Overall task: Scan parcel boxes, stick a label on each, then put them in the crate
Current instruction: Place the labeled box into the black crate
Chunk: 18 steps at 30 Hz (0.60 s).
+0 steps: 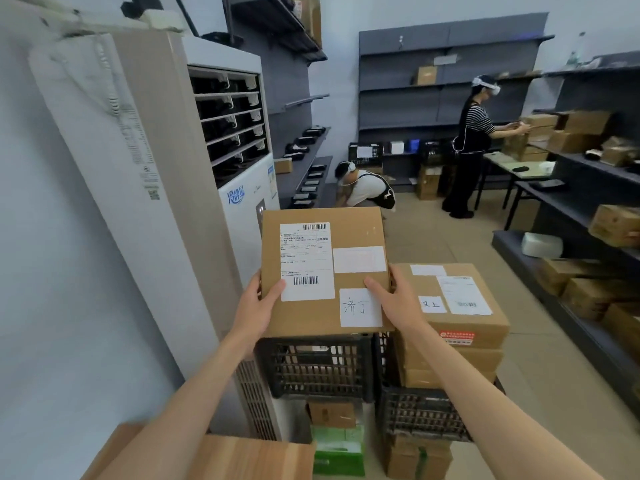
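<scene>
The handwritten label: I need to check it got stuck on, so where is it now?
In the head view the handwritten label sits on the held box's near right corner, beside the right hand, below a blank white sticker.

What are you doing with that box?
A person is holding a cardboard box with both hands, the left hand on its left edge and the right hand on its right. It already has a printed label and a handwritten sticker. It is held above a black crate. Another crate beside it is stacked with boxes. Further back, two other people handle boxes by the shelves.
</scene>
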### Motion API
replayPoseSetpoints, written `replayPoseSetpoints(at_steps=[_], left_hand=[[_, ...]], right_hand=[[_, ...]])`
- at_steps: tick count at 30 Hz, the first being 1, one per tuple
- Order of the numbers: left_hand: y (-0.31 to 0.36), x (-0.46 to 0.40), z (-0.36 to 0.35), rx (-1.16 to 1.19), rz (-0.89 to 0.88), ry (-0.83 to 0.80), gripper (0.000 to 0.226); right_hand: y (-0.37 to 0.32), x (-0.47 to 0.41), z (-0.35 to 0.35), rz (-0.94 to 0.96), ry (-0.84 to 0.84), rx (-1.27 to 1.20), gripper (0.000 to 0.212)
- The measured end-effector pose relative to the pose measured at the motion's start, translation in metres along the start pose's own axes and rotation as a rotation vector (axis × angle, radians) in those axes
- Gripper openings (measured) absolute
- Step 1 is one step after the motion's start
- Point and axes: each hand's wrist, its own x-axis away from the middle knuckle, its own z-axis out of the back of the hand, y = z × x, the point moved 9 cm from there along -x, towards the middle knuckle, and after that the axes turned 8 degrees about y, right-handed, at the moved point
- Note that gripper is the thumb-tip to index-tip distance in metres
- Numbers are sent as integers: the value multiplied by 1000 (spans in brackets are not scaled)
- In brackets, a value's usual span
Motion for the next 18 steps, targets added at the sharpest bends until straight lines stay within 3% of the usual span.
replayPoseSetpoints(at_steps=[6,14,18], left_hand=[[-18,-61,-30,-61,55,15,59],[-61,-117,-57,-169,111,-26,59],[-102,-144,-65,-184,182,-74,61]], right_hand=[[34,-74,-21,-54,-56,-7,36],[104,-117,-56,-197,-90,16,58],[141,-130,-73,-277,-86,76,58]])
